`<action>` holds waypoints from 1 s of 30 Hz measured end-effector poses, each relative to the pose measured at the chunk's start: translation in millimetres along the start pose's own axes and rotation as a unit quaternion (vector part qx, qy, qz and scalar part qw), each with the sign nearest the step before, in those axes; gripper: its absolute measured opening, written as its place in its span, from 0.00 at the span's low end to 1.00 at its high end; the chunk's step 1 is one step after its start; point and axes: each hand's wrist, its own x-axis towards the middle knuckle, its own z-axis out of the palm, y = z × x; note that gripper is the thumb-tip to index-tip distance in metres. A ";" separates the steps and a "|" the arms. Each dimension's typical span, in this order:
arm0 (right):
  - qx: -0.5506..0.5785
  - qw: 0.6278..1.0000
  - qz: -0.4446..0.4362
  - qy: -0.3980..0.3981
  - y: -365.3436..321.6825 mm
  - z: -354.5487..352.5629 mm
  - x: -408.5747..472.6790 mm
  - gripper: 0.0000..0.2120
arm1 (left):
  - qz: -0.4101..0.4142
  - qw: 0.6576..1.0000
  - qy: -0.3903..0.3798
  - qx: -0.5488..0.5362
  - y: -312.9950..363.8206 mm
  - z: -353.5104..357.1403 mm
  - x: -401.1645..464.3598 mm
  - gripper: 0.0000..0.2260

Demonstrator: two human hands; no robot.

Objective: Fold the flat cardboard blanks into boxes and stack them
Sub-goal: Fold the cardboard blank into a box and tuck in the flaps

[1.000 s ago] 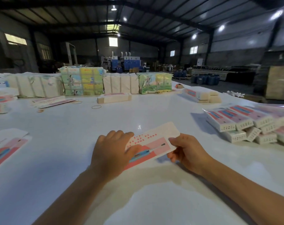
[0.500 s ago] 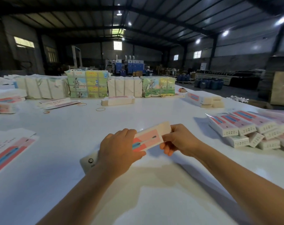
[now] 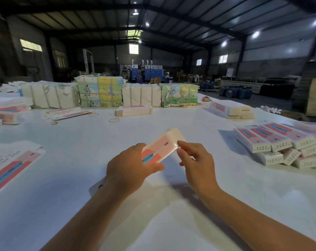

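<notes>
I hold a pink, red and white cardboard blank (image 3: 159, 148) above the white table (image 3: 171, 223), its far end tilted up and away. My left hand (image 3: 130, 169) grips its near half with the thumb under the printed face; the near end sticks out below my wrist. My right hand (image 3: 195, 160) pinches its right edge near the cream flap with fingertips. A pile of folded boxes (image 3: 283, 144) with pink and red tops lies at the right. Flat blanks (image 3: 10, 165) lie at the left edge.
Bundles of white and green printed blanks (image 3: 101, 91) line the far side of the table. A low stack of blanks (image 3: 133, 111) and rubber bands (image 3: 114, 120) lie in front of them. More boxes (image 3: 231, 110) sit far right, more blanks (image 3: 7, 113) far left.
The blank was flat on the table under both hands; it has been lifted and swung up, and my right hand has shifted from its end to its right edge.
</notes>
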 end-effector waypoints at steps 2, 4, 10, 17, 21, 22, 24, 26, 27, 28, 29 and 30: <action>-0.009 1.000 -0.019 0.009 -1.9 -1.8 -1.2 0.11 | 0.001 1.000 0.002 -0.010 4.1 0.9 -0.9 0.25; -0.009 0.998 -0.052 0.013 -5.1 -2.0 -4.0 0.15 | 0.007 1.000 0.002 -0.018 8.7 2.3 -2.1 0.24; 0.000 0.998 -0.063 -0.023 -8.1 -4.8 -3.4 0.18 | 0.021 1.000 -0.015 -0.007 10.0 1.9 -7.2 0.22; -0.002 0.998 -0.016 -0.069 -7.1 -5.3 -0.3 0.08 | 0.054 0.998 -0.016 0.040 6.3 1.6 -14.1 0.29; 0.016 0.997 -0.010 -0.076 -6.5 -6.6 0.5 0.11 | 0.056 0.996 -0.017 0.065 9.0 3.5 -15.4 0.34; 0.021 0.996 -0.006 -0.086 -6.4 -6.9 1.1 0.12 | 0.058 0.996 -0.011 0.072 9.6 4.5 -16.0 0.33; 0.042 0.994 -0.001 -0.100 -8.1 -7.7 2.9 0.14 | 0.060 0.995 0.004 0.081 11.3 5.7 -17.2 0.33; 0.036 0.995 -0.013 -0.094 -7.2 -8.2 4.8 0.15 | 0.060 0.995 0.014 0.079 13.0 6.1 -17.3 0.31; 0.013 0.996 -0.031 -0.079 -6.3 -8.4 5.6 0.14 | 0.056 0.996 0.015 0.072 13.7 6.2 -17.0 0.30; -0.032 0.997 -0.058 -0.048 -6.0 -9.1 6.5 0.11 | 0.051 0.997 0.016 0.063 13.9 6.0 -16.5 0.29; -0.078 0.994 -0.074 -0.015 -5.9 -9.5 7.7 0.08 | 0.043 0.998 0.014 0.053 13.8 5.9 -16.0 0.29; -0.122 0.990 -0.076 0.009 -5.1 -9.6 8.6 0.14 | 0.038 0.998 0.013 0.044 13.5 5.9 -15.7 0.29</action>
